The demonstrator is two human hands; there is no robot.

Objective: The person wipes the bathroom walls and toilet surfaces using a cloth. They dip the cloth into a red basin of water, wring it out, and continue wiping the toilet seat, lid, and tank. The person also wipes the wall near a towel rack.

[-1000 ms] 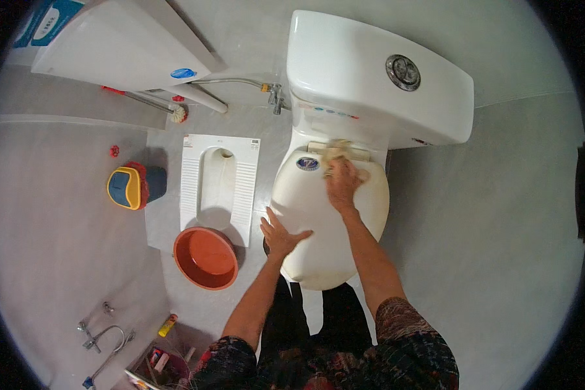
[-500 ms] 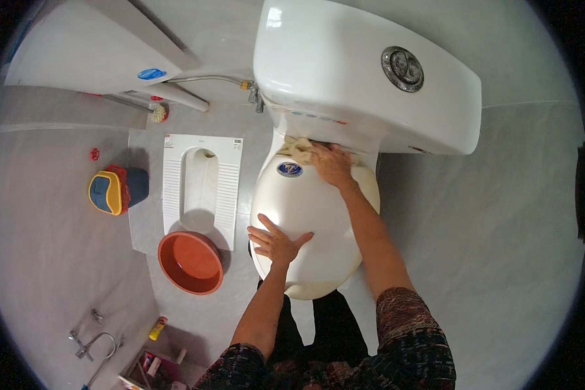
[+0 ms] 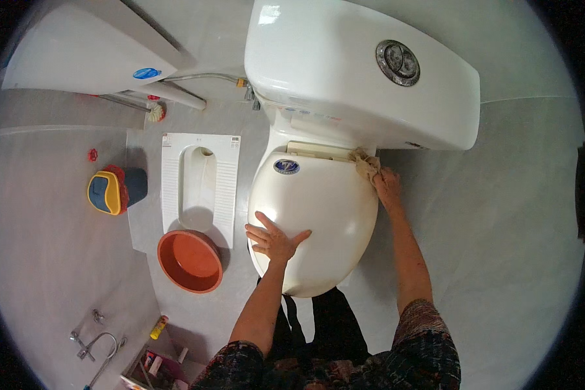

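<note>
The closed white toilet lid lies below me, with a blue oval sticker near its hinge end. My left hand rests on the lid's left half, fingers spread and holding nothing. A beige cloth is gripped in my right hand at the lid's far right corner, beside the hinge strip. The fingertips are partly hidden by the cloth. Beyond the hinge rises the white toilet tank, with a round dark flush button on top.
To the left, a white squat pan is set in the floor, with an orange-brown basin overlapping its near end. A small yellow-and-grey bin stands further left. A white basin pedestal and hose are at far left.
My right hand has slid the cloth rightward along the hinge area to the lid's right corner, uncovering the hinge strip. My left hand stays on the lid.
</note>
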